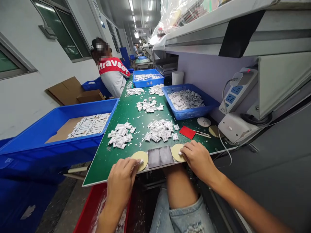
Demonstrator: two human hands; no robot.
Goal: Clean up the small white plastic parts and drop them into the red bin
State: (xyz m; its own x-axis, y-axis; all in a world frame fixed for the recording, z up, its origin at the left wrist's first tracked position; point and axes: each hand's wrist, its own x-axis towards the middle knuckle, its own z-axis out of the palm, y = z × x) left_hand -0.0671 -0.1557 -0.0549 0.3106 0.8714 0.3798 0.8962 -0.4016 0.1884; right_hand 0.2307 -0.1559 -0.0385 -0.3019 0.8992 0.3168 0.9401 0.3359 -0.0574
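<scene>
My left hand (122,173) pinches a small white plastic piece (140,161) over the left yellow disc (143,157) at the table's front edge. With fingers pressed together, my right hand (195,157) grips another small white plastic piece (180,153) at the right yellow disc (176,149). Between the two discs lie dark grey rectangular pads (160,157), side by side. Just beyond them sit a large pile of white plastic pieces (159,129) and a smaller pile (120,134) to its left. My fingers partly hide both held pieces.
A blue basket (179,115) full of white pieces stands at the right. Near it lie a red square (187,132) and a power strip (238,92). A blue bin (55,145) with white strips is left of the green table (97,171). A person (113,77) sits beyond.
</scene>
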